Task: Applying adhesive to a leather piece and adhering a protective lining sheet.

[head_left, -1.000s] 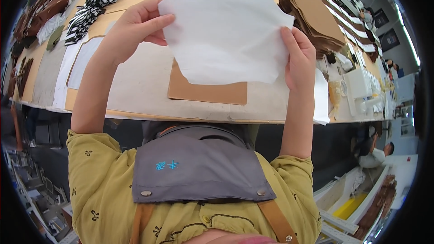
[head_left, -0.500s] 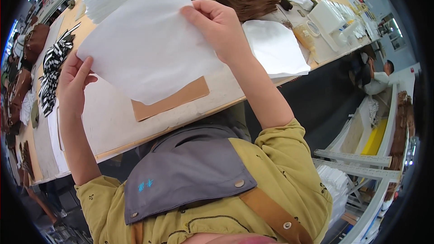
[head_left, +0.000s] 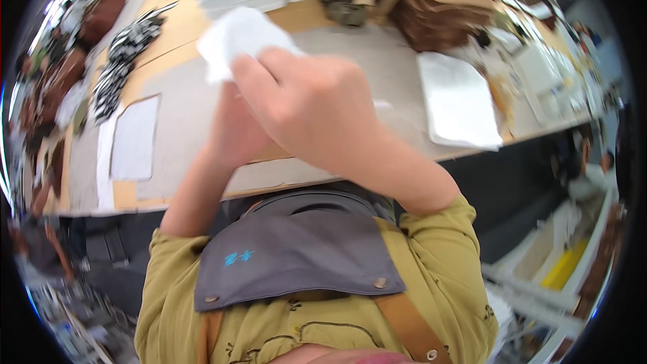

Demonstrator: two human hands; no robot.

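The white sheet [head_left: 237,39], spread wide 1 second ago, is now bunching above the worktable [head_left: 350,61] as the right hand [head_left: 317,104] and left hand [head_left: 232,131] are closing together, gripping it.

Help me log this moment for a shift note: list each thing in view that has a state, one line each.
white sheet: bunched, gripped in both hands
right hand: closed on the sheet, in front
left hand: mostly hidden behind the right hand
white stack: lying flat near the table edge
white panel: flat on the table
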